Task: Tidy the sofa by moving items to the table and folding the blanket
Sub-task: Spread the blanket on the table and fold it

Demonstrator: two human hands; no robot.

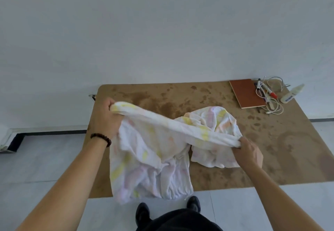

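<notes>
A white blanket (150,151) with pale yellow and pink patches hangs over the front of the brown table (292,149). My left hand (105,118) grips one bunched end of its top edge, raised at the table's left side. My right hand (248,153) pinches the other end lower down, to the right. The edge is stretched taut between both hands. Part of the cloth lies crumpled on the table behind the right hand, and the rest hangs past the front edge toward the floor.
At the table's far right corner lie a reddish-brown notebook (247,93), marker pens (267,90), a tangled white cable (274,104) and a small white bottle (291,94). A white wall stands behind the table. My dark shoes (193,203) are on the pale floor.
</notes>
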